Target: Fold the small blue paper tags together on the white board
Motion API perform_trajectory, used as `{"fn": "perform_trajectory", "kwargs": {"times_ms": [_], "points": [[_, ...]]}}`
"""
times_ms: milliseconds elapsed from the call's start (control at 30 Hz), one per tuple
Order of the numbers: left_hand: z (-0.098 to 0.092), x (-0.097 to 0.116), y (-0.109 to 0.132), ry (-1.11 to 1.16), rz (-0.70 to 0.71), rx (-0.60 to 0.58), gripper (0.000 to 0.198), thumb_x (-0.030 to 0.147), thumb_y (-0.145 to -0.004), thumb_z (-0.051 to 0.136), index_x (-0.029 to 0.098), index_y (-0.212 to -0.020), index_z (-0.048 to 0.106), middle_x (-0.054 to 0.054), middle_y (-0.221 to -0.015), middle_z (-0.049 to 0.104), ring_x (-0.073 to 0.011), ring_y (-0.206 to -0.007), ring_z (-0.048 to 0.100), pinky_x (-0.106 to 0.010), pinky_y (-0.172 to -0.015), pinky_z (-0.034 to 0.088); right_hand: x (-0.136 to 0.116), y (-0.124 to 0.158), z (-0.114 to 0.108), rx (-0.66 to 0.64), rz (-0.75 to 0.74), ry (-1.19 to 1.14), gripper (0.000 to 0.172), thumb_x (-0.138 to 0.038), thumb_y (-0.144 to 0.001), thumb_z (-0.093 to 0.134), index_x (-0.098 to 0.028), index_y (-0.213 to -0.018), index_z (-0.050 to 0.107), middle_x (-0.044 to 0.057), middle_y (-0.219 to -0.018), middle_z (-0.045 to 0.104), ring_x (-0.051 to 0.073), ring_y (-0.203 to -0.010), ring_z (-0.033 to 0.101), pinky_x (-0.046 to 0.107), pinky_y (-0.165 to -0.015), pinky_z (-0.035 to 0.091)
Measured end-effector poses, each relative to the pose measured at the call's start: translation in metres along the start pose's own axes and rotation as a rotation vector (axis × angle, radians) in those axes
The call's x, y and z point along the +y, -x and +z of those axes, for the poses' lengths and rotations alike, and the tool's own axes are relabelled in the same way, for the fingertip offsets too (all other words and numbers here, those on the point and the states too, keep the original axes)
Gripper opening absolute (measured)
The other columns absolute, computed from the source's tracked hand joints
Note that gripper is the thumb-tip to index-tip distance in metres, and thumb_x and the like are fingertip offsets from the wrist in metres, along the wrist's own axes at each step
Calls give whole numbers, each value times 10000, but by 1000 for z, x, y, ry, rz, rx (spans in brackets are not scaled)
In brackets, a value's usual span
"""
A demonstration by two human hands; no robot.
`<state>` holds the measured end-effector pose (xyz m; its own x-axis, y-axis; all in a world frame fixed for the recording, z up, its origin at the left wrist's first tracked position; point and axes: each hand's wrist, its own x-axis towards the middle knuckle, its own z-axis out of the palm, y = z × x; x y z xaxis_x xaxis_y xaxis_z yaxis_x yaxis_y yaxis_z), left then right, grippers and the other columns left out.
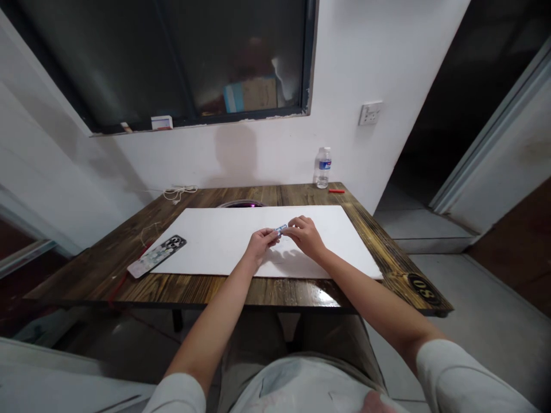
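Both hands meet over a smooth white rectangular sheet [224, 241], the left hand [260, 243] and right hand [305, 234] pinching a small pale-blue flat piece [281, 229] between their fingertips. Left of them lies a patterned phone case [157, 256] on grainy dark wooden table [275, 289]. Near the right forearm, an oval label reads "08" [424, 288]. Beyond the right hand stands a clear plastic bottle [322, 167].

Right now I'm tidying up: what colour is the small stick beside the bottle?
The stick is red, clearest in head view.
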<state>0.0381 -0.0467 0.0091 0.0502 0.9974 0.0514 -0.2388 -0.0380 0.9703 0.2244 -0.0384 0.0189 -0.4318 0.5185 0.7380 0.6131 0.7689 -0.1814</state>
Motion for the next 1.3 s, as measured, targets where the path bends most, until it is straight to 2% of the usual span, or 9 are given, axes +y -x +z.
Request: {"fn": "perform_trajectory", "kwargs": {"times_ms": [100, 167, 333, 433, 733, 800, 900, 1033, 1300], "points": [[-2, 2, -3, 23, 15, 95, 439, 450, -471, 894, 145, -721, 702, -46, -649, 679, -122, -577, 588, -267, -605, 462, -1, 0, 1, -1, -28, -32, 162, -314, -939, 587, -248, -961, 734, 78, -921, 633, 207, -865, 518, 339, -779, 347], [-4, 3, -4, 32, 40, 167, 424, 441, -475, 887, 148, -719, 700, -45, -645, 680, -120, -578, 588, -260, -599, 458, -2, 0, 3, -53, -83, -99, 170, -353, -917, 619, -229, -948, 732, 82, -920, 635, 205, -870, 537, 334, -781, 368], [-8, 6, -4, 31, 86, 257, 410, 430, -494, 869, 151, -744, 701, -48, -691, 700, -106, -587, 585, -232, -587, 448, -5, 2, 11, -374, -214, -234, 226, -395, -761, 788, -220, -899, 751, 61, -933, 665, 190, -827, 563, 302, -742, 400], [-9, 6, -4, 17, 97, 271, 417, 439, -501, 863, 151, -752, 697, -47, -694, 699, -106, -582, 583, -233, -585, 450, -5, 4, 13, -513, -289, -265, 176, -351, -790, 761, -211, -895, 759, 51, -884, 669, 173, -790, 567, 291, -755, 415], [-8, 4, -5, 1, 85, 269, 433, 434, -468, 887, 143, -727, 700, -30, -659, 678, -101, -588, 578, -227, -590, 439, -6, 3, 10, -573, -365, -238, 131, -244, -867, 637, -194, -915, 749, 66, -894, 679, 148, -744, 585, 264, -732, 409], [-8, 5, -5, -28, 85, 274, 435, 447, -472, 881, 146, -728, 700, -28, -653, 677, -105, -588, 578, -230, -583, 437, -9, 2, 8, -576, -352, -207, 125, -195, -864, 613, -175, -864, 737, 69, -864, 682, 146, -717, 583, 260, -715, 402], [-8, 6, -4, -77, 81, 279, 428, 454, -484, 871, 149, -731, 701, -26, -641, 676, -116, -596, 586, -237, -584, 443, -12, 2, 5, -532, -219, -150, 141, -146, -875, 571, -156, -837, 707, 72, -817, 687, 143, -674, 579, 246, -661, 381], [-7, 7, -2, -154, 83, 253, 398, 453, -507, 855, 151, -719, 706, -34, -628, 676, -118, -570, 566, -244, -560, 428, -10, 2, 3, -343, 29, -199, 172, -176, -930, 515, -165, -999, 672, 56, -790, 699, 148, -672, 598, 235, -640, 381], [-3, 9, 3, -284, 120, 144, 335, 419, -538, 847, 156, -703, 720, -43, -633, 676, -144, -567, 568, -280, -560, 447, 0, 0, 3, -51, 283, -505, 197, -249, -912, 510, -212, -1091, 584, -48, -598, 610, 114, -488, 534, 231, -570, 425]]}}
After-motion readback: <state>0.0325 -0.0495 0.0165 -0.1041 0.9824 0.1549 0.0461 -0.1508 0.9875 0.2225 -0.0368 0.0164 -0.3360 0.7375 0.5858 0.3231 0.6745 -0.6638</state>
